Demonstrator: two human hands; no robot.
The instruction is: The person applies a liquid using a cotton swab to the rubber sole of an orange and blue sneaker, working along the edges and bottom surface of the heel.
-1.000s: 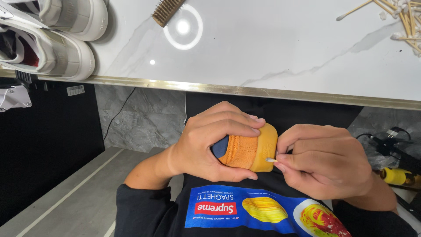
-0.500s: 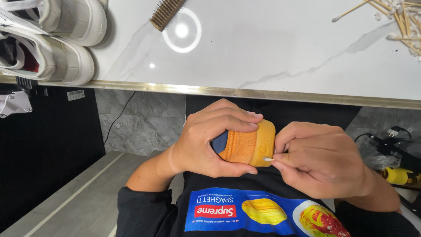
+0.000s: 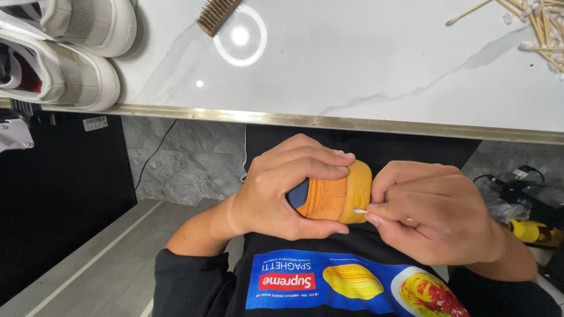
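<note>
Wrapped around an orange shoe (image 3: 329,199), the left hand (image 3: 282,188) grips it with fingers over the top and thumb underneath, holding it in front of the person's chest, below the gold edge of the marble table (image 3: 352,64). Beside the shoe's yellow rubber end, the right hand (image 3: 435,214) pinches a cotton swab (image 3: 359,210) between thumb and fingertips; only the white tip shows, touching the rubber, and the stick is hidden in the fist. Much of the shoe is covered by the left hand, so its full shape cannot be made out; a dark blue patch peeks out near the thumb. Farther from the shoe, on the table, lie two white sneakers (image 3: 64,53) cut off at the left, a brush (image 3: 217,14) cropped at the top, and loose cotton swabs (image 3: 529,23) at the right corner.
</note>
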